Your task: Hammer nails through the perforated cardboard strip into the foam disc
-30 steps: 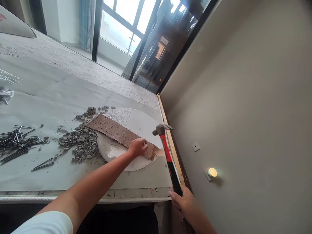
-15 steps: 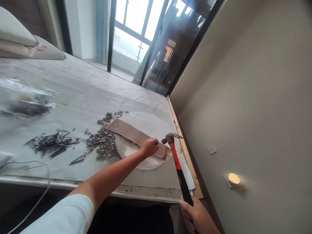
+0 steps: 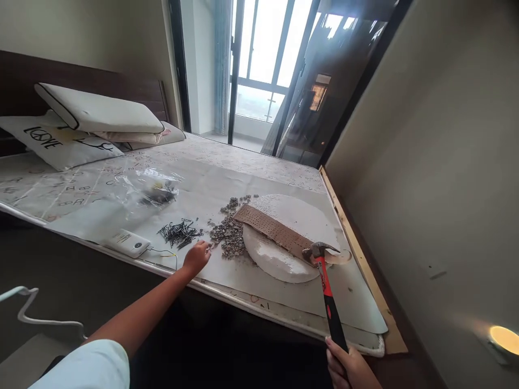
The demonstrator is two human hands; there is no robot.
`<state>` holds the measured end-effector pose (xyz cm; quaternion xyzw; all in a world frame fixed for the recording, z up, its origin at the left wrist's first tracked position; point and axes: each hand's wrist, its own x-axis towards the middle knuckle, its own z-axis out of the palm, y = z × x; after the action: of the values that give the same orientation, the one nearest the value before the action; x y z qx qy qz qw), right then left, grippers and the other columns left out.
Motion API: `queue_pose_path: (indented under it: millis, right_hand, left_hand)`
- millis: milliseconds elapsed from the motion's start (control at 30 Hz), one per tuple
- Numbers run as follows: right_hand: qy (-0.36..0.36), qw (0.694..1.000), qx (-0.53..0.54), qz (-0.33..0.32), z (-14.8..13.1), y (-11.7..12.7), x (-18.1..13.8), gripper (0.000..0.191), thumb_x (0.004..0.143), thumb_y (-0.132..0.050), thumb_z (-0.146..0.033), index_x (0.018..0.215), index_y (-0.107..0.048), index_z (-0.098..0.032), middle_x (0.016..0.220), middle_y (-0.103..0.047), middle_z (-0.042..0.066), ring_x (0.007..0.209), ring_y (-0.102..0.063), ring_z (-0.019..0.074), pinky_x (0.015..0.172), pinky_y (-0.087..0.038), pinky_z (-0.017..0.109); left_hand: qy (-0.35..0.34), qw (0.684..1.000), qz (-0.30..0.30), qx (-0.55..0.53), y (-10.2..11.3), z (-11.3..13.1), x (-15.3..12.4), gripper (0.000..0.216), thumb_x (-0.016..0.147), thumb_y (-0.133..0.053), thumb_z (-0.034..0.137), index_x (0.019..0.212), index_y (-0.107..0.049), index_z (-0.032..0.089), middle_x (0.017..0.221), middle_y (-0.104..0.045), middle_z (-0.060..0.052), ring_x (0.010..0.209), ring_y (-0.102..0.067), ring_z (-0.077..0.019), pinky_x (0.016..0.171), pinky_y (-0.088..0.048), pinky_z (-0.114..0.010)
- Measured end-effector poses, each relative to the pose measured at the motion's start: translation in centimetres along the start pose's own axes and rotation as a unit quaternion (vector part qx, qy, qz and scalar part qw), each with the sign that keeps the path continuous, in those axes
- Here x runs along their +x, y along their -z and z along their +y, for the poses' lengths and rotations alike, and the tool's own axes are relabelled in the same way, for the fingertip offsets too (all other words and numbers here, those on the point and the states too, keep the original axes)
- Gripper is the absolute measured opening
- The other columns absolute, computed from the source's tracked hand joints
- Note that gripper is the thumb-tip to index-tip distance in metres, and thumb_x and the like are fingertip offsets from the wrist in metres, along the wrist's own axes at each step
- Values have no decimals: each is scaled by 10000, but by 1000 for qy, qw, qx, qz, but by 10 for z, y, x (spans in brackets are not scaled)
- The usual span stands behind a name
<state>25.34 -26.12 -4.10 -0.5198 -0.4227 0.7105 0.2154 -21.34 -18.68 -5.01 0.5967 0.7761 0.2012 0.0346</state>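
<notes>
Two hands: right grip [image 3: 348, 367] clenches hammer [image 3: 326, 286]; left [image 3: 195, 258], fingers curled, touches nails [image 3: 178, 233].

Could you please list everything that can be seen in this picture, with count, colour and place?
hammer: one, red and black handle, metal head resting on the strip's right end
perforated strip: one, brown, lying across the round slab
round slab: one, white, on the sheet near the wall
rubble: a heap, grey, left of the slab
nails: a pile, dark, left of the rubble
plastic bag: one, clear, behind the nails
small device: one, white, at the sheet's front edge
pillows: several, white, at the headboard
wall light: one, lit yellow, lower right
left hand: open, fingertips by the rubble and nails
right hand: gripping the hammer handle's end
</notes>
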Motion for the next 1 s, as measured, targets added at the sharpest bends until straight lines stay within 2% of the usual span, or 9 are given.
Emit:
queue_pose_path:
  millis: [100,233,367,500,600,767,867,1000]
  right_hand:
    - [15,999,29,16,9,-9,9,623,581,-571,-759,452,-273,-227,320,-195,-110,236,-218,41,253,-231,188]
    - [31,997,58,37,13,-21,20,608,551,-587,-744,450,-281,-229,320,-213,-111,228,-207,39,235,-220,186]
    - [44,996,73,16,10,-25,27,587,545,-616,-703,436,-300,-221,306,-226,-108,233,-255,47,257,-265,189]
    - [52,994,95,20,9,-28,32,544,553,-640,-655,455,-337,-215,320,-263,-105,242,-283,50,262,-286,195]
    - [67,988,134,28,10,-32,35,524,574,-656,-608,466,-331,-212,350,-273,-108,259,-265,36,262,-261,181]
    - [84,981,176,10,7,-40,39,499,596,-642,-590,482,-330,-217,360,-293,-103,257,-257,35,259,-240,185]
    - [101,972,214,-1,8,-42,42,491,563,-663,-586,527,-337,-221,379,-315,-109,256,-265,38,249,-237,188]
    - [123,964,236,17,15,-45,50,477,577,-665,-593,605,-367,-221,381,-330,-124,253,-264,40,248,-258,183]
  left_hand:
    - [62,992,-80,80,7,-25,9,265,815,-458,231,970,-661,161,1062,-619,-108,897,-602,-218,753,-440,-293]
    - [32,981,-132,136,6,-31,17,261,830,-429,241,860,-674,156,1001,-639,-122,884,-616,-234,705,-431,-294]
    - [18,980,-132,147,6,-29,27,180,793,-464,223,792,-628,151,975,-656,-132,860,-627,-235,679,-418,-283]
    - [23,993,-62,97,19,-19,37,122,754,-455,208,735,-573,179,819,-686,-92,800,-644,-222,673,-418,-262]
    - [34,999,-36,-10,34,-1,39,139,737,-445,269,756,-559,194,706,-688,-48,719,-663,-213,636,-437,-248]
    - [49,981,-51,-183,51,39,38,302,696,-482,417,858,-622,203,613,-699,-5,712,-688,-236,641,-479,-269]
    - [29,962,-77,-261,53,71,43,379,656,-545,519,835,-657,205,641,-713,-20,741,-688,-258,654,-502,-294]
    - [-9,936,-119,-330,46,125,55,465,606,-597,602,788,-670,180,679,-711,-44,714,-676,-240,640,-515,-299]
